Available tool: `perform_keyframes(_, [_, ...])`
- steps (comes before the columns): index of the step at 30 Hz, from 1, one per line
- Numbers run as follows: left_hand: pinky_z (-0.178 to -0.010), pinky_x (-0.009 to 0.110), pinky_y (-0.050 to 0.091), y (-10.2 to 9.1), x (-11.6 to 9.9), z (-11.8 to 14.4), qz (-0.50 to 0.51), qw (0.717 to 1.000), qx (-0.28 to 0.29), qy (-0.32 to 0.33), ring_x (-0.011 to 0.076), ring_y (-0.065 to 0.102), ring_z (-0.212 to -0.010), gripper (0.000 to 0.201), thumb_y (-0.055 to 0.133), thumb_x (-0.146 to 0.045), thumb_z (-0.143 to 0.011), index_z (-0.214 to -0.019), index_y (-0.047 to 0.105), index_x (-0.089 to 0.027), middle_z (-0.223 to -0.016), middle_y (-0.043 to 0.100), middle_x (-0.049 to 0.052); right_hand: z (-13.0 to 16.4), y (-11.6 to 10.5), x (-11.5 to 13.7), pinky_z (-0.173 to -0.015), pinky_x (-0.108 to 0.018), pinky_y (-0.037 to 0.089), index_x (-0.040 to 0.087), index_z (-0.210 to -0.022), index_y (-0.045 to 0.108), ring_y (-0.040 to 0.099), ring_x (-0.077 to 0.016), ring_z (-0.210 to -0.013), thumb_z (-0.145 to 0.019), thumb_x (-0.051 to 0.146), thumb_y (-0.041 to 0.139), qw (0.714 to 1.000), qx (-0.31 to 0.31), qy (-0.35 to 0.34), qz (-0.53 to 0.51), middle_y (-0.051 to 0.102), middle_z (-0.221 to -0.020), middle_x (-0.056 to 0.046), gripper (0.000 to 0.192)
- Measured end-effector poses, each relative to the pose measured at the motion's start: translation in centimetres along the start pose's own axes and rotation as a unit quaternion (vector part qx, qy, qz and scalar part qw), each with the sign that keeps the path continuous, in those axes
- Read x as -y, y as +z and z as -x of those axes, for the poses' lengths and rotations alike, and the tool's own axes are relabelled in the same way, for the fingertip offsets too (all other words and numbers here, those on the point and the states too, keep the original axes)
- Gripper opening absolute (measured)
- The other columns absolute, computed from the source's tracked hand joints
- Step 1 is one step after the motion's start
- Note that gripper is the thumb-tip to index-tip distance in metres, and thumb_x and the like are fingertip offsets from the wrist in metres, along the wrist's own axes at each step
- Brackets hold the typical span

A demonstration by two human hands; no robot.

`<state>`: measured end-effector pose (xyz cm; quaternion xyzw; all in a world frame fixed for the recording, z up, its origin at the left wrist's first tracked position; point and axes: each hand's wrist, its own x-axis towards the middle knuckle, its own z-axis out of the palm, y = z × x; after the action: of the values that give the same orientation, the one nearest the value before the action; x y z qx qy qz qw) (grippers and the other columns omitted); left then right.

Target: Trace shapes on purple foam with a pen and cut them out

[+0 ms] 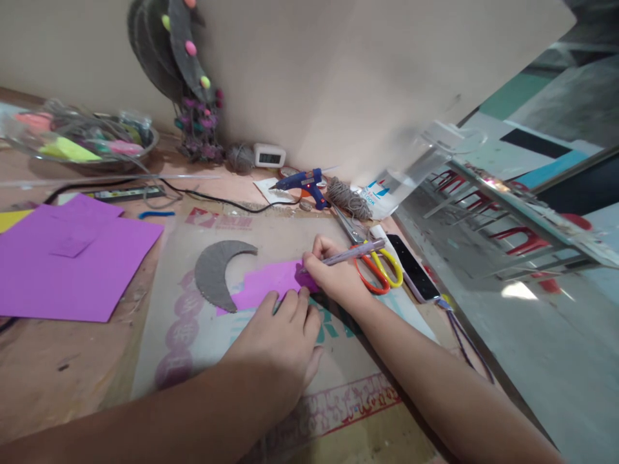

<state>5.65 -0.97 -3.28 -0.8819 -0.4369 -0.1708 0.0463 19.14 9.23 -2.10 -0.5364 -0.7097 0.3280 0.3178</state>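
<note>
In the head view my right hand (336,274) is closed round a pen (356,251), its lower end at a small purple paper strip (268,280). My left hand (283,335) lies with its fingers stretched out over the strip's near edge, pressing it down. A grey yarn-wrapped crescent (210,274) rests at the strip's left end, partly covering it. Beneath all of these is a printed sheet (164,309). Scissors (391,265) with red and yellow handles lie just past my right hand.
Purple sheets (72,283) lie at left, below a bowl of craft materials (149,145). At the back are a blue glue gun (314,187), grey yarn (348,198), a small clock (269,156) and a hanging crescent decoration (193,71). A phone (413,267) sits near the right edge.
</note>
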Motion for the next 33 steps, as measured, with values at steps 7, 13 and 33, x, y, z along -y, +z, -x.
perform_keyframes(7, [-0.085,0.045,0.049,0.03,-0.11,0.11,-0.004,1.0,-0.018,0.0,0.0316,0.064,-0.103,0.038,0.054,-0.036,-0.089,-0.112,0.067,-0.008,-0.116,0.07,0.02,0.41,-0.02,-0.02,-0.05,-0.025,0.031,0.023,-0.06,0.035,0.04,-0.0111,-0.051,-0.078,0.029,0.054,0.999,0.014,-0.024,0.042,0.041,-0.052,0.007,0.027])
perform_keyframes(13, [-0.083,0.044,0.051,0.2,-0.3,0.18,-0.018,0.999,-0.031,0.001,0.0334,0.066,-0.099,0.038,0.056,-0.035,-0.088,-0.109,0.069,-0.007,-0.111,0.071,0.022,0.43,0.22,-0.29,-0.05,-0.024,0.03,0.023,-0.062,0.036,0.04,-0.0112,-0.051,-0.08,0.03,0.054,0.999,0.024,-0.035,0.031,0.041,-0.053,0.006,0.026])
perform_keyframes(33, [-0.083,0.045,0.052,0.56,-0.23,0.14,-0.022,0.998,-0.05,0.009,0.0336,0.066,-0.099,0.039,0.058,-0.036,-0.085,-0.109,0.069,-0.007,-0.111,0.071,0.022,0.44,-0.18,0.06,-0.047,-0.022,0.029,0.023,-0.062,0.036,0.037,-0.0094,-0.05,-0.077,0.025,0.055,0.997,0.071,-0.022,0.021,0.041,-0.054,0.008,0.025])
